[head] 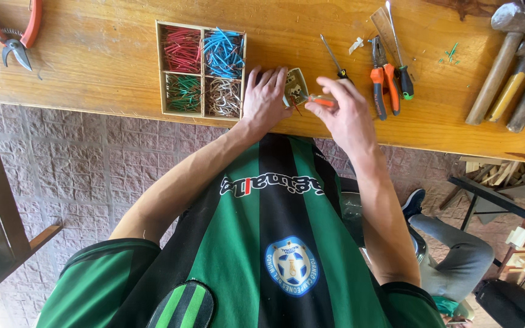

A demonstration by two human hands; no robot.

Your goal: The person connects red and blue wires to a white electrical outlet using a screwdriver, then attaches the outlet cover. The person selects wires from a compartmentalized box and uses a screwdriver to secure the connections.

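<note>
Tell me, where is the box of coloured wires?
In the head view, the wooden box of coloured wires sits on the wooden bench, just left of the left hand.

Left hand [265, 97] flat, fingers spread; right hand [343, 108] pinched shut (forearms both bare, outstretched).

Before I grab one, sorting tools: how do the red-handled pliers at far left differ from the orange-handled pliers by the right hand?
The red-handled pliers lie alone, handles spread, partly out of view. The orange-handled pliers lie closed among screwdrivers, wholly visible. Both rest untouched on the wooden bench.
</note>
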